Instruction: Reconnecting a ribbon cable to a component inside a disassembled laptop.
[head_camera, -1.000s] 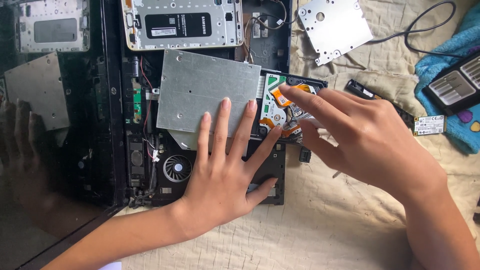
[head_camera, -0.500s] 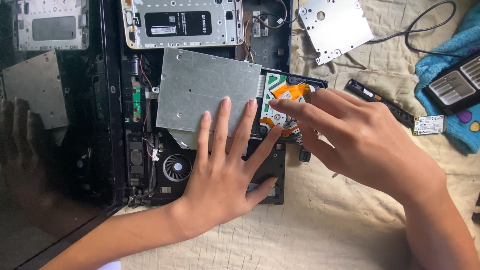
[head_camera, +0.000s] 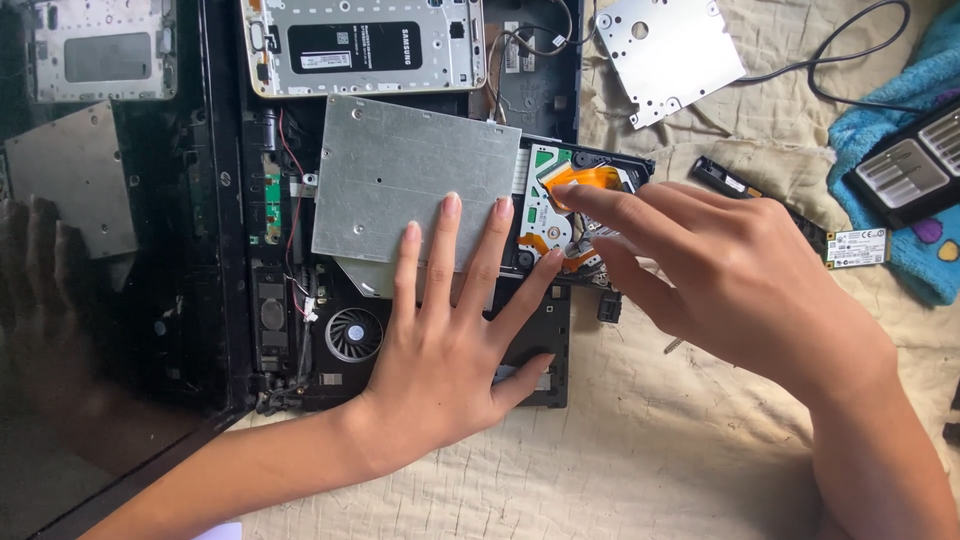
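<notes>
An opened black laptop base (head_camera: 240, 250) lies on a beige cloth, its fan (head_camera: 353, 334) and wiring exposed. A silver optical drive (head_camera: 400, 170) sits in it, and the drive's right end shows a green board and an orange ribbon cable (head_camera: 592, 178). My left hand (head_camera: 450, 330) rests flat with its fingers spread, fingertips on the drive's metal cover and palm on the base. My right hand (head_camera: 720, 280) reaches in from the right, index finger stretched onto the orange ribbon and green board. Neither hand grips anything.
A silver phone frame with a black battery (head_camera: 360, 45) lies at the top of the laptop. A perforated metal plate (head_camera: 665, 55), a black cable (head_camera: 850, 90), a small green card (head_camera: 857, 247), a black part (head_camera: 905, 170) on a blue towel and a glossy dark screen (head_camera: 90, 300) surround it.
My right hand's fingertips have slid slightly left across the exposed end of the drive. My left hand has stayed flat in place.
</notes>
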